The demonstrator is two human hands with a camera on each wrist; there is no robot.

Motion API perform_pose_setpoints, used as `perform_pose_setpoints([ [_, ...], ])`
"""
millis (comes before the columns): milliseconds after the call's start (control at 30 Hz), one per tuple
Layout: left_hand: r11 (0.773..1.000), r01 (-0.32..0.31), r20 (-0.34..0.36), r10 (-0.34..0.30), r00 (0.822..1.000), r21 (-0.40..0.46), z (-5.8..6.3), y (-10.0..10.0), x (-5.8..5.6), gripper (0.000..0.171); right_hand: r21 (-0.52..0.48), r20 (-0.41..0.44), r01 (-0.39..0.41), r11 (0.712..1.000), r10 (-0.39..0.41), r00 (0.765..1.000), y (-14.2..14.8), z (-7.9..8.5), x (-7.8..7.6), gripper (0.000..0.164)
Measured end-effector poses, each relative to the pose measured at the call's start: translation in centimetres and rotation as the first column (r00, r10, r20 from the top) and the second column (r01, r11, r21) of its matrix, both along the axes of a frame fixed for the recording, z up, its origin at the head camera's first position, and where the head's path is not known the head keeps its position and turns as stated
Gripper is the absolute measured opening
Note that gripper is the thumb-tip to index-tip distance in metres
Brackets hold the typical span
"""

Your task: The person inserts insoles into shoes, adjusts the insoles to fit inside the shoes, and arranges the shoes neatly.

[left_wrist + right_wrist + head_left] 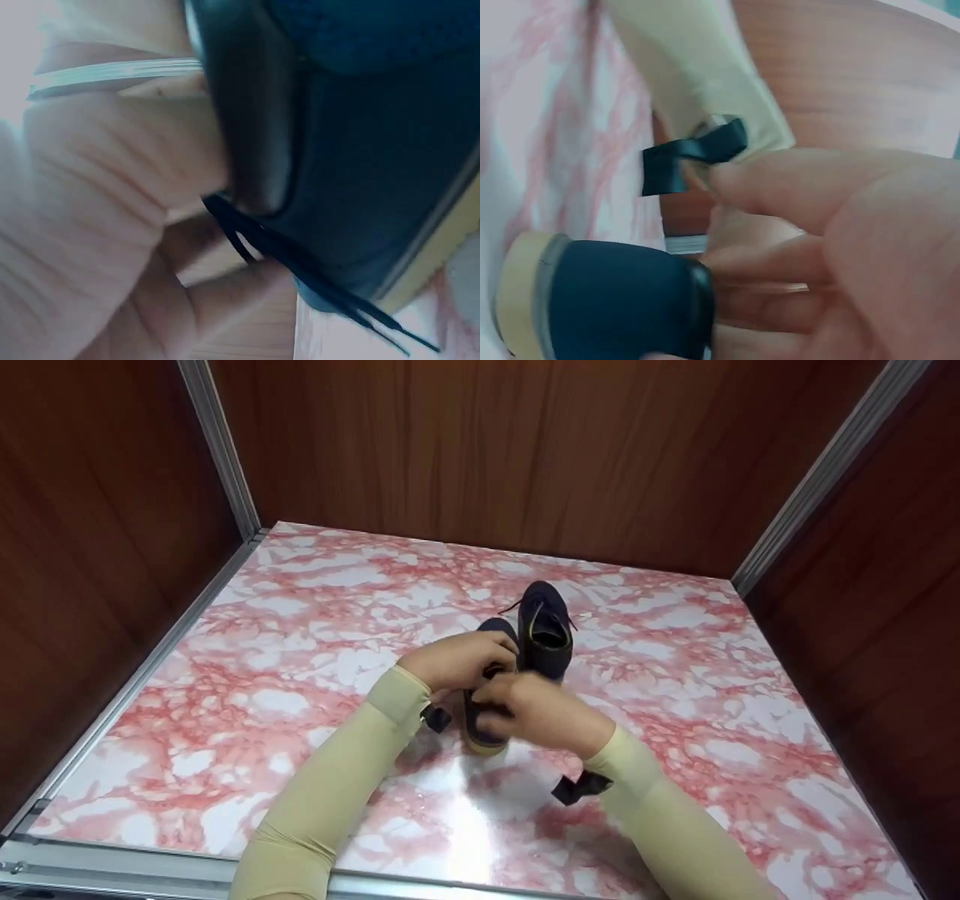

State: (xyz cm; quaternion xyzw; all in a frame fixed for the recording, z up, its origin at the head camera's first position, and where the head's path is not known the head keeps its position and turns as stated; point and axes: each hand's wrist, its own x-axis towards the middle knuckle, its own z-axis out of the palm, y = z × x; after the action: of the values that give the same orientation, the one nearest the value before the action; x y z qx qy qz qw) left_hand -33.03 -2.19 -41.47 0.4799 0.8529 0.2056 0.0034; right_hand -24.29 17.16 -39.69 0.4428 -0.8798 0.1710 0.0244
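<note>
Two dark blue lace-up shoes stand side by side on the red-and-white marbled surface. The nearer shoe has a pale yellow sole and is partly covered by both hands. My left hand grips it near the lacing, fingers bent at its opening. In the left wrist view, a dark shoelace trails past those fingers, two ends hanging free. My right hand, blurred, hovers over the heel with loosely bent fingers; nothing shows between them. The other shoe points away, its opening visible and its laces hanging loose.
Brown wood-grain panels stand behind and on both sides. A metal rail borders the near edge of the marbled surface. Black straps hang at the wrists of the pale yellow sleeves.
</note>
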Motion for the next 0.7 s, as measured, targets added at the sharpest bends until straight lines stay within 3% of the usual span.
perform_pose_setpoints([
  [67,0.999,-0.031,-0.017,0.031,0.999,0.009,0.1,0.0,-0.1,0.025,-0.125,0.004,0.092,0.988,-0.093,0.996,0.4,0.2,-0.6,0.017],
  [167,0.990,-0.140,-0.112,0.138,0.984,-0.009,0.3,0.2,0.2,0.026,-0.239,0.008,0.260,0.936,-0.266,0.964,1.1,0.1,-1.6,0.011],
  [233,0.976,-0.216,-0.204,0.204,0.958,-0.038,0.5,0.4,0.5,0.025,-0.235,0.008,0.341,0.910,-0.349,0.937,1.3,-0.4,-2.2,0.016],
  [367,0.946,-0.312,-0.351,0.264,0.899,-0.089,0.6,1.1,1.2,0.029,-0.150,0.006,0.410,0.900,-0.414,0.910,1.4,-1.8,-3.3,0.033],
  [567,0.899,-0.411,-0.460,0.303,0.835,-0.152,0.4,2.6,2.1,0.016,-0.117,0.083,0.469,0.876,-0.462,0.883,1.5,-3.2,-4.3,0.038],
  [633,0.895,-0.413,-0.455,0.302,0.838,-0.167,0.4,2.8,2.3,0.013,-0.096,0.151,0.488,0.868,-0.472,0.869,1.6,-3.4,-4.5,0.038],
  [700,0.907,-0.383,-0.411,0.287,0.865,-0.174,0.6,2.7,2.2,0.015,-0.063,0.201,0.497,0.865,-0.477,0.856,1.7,-3.5,-4.7,0.042],
])
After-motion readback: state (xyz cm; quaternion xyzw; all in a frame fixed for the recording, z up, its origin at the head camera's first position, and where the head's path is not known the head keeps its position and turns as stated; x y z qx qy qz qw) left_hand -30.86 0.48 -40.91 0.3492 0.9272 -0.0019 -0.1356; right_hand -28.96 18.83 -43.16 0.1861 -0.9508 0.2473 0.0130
